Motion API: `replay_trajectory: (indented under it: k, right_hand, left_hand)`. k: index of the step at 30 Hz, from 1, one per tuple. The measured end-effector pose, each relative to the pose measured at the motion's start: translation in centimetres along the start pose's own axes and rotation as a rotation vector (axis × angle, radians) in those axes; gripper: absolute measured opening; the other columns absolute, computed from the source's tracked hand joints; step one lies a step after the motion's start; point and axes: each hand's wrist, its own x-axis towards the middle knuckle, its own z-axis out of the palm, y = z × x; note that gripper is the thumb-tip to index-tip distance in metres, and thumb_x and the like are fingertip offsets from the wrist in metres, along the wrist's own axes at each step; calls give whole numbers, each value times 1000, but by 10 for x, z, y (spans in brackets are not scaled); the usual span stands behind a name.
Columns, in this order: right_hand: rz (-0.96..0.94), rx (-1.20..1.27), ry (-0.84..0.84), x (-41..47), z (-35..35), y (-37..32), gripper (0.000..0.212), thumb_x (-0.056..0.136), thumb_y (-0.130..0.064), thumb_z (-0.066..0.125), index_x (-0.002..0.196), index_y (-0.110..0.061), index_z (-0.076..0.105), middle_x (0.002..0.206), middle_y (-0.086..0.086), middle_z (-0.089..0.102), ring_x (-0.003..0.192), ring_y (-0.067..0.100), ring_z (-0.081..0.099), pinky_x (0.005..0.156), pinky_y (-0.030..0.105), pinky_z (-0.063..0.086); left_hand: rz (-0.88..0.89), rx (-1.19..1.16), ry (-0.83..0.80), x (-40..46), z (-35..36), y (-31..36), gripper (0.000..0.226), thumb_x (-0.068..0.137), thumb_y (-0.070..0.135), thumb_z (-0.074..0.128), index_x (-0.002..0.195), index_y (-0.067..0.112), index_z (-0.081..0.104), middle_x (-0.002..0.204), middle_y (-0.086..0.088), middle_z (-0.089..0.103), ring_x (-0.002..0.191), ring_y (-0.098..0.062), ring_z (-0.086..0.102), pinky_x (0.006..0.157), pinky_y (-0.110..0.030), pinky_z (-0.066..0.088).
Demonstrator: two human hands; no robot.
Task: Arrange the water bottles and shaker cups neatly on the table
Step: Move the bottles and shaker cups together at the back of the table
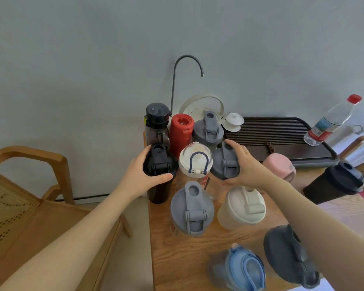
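Evidently both hands work at once: left hand (144, 173) has fingers wrapped round the black shaker (159, 164) at the tabletop (198, 257) edge, right hand (243, 166) clasps the grey shaker (225, 162), prob. nudging each into rows w/ the clear bottle (195, 160) between.

Soft, even daylight fell from the right; wide-angle distortion bent the edges, blurring the blue bottle (245, 269).

table (172, 255): grained wood | black shaker lid (160, 163): glossy plastic | chair (25, 160): wood
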Motion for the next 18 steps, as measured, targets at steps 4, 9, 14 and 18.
replay_trajectory:
  k: [4, 9, 14, 18]
  right_hand:
    - [-62, -53, 62, -1, 2, 8, 106, 62, -24, 81, 145, -28, 15, 144, 3, 30, 124, 25, 44, 95, 36, 43]
    - [-83, -166, 68, -2, 3, 15, 100, 66, -32, 78, 144, -24, 16, 148, -1, 28, 129, 28, 41, 93, 45, 46]
    - [-100, -130, 226, -5, -19, -9, 96, 73, -58, 62, 146, -20, 14, 153, 6, 25, 136, 30, 34, 106, 49, 36]
    - [-40, 8, 272, 40, -37, -44, 71, 86, -38, 57, 143, -11, 24, 148, 15, 33, 131, 33, 39, 105, 46, 37]
  left_hand:
    - [-21, 93, 6, 2, 6, 2, 106, 40, 58, 80, 132, 33, 34, 131, 1, 51, 118, -18, 50, 100, -47, 44]
    - [-39, 76, 40, -2, 12, 8, 106, 47, 49, 79, 137, 26, 28, 136, -2, 46, 121, -18, 47, 103, -43, 41]
    - [-16, 29, 69, -3, 14, 10, 97, 68, 26, 79, 142, 25, 17, 142, 4, 32, 128, -15, 36, 104, -37, 34]
    - [50, 90, 253, 10, 4, 31, 86, 80, 31, 65, 144, 21, 9, 154, -5, 15, 140, -22, 17, 111, -42, 21]
